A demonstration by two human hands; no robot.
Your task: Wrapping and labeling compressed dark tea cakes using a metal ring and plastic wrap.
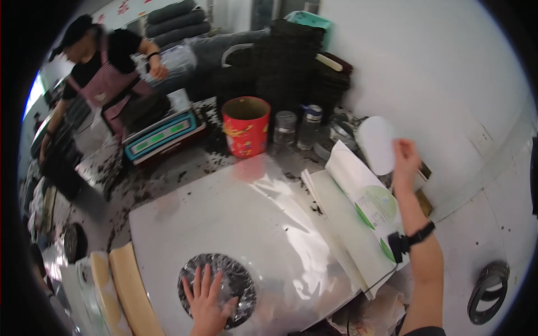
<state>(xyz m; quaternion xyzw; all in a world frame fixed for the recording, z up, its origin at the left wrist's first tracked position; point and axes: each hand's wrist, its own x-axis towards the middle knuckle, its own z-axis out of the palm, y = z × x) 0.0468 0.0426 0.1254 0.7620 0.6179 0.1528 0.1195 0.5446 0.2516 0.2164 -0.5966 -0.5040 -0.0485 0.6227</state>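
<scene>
My left hand (209, 304) lies spread, palm down, on a round, flat, dark cake (244, 290) in crinkled clear plastic. The cake rests on a shiny pale sheet (201, 214) that covers the table in front of me. To the right, my right hand (405, 161) is raised with its fingers pinched at the edge of a white rounded sheet (375, 145). A black strap with a small device and a cable circles that forearm. Below the hand lies a curled stack of white printed wrappers (355, 189) with green patterns.
A red bucket (246, 134) stands behind the sheet, beside two clear jars (286, 128). A co-worker (111, 71) stands at a digital scale (162, 140) bearing a dark stack. Tall dark stacks (290, 67) line the wall. Cream-coloured curved strips (132, 290) lie at left; black tape rolls (487, 294) at right.
</scene>
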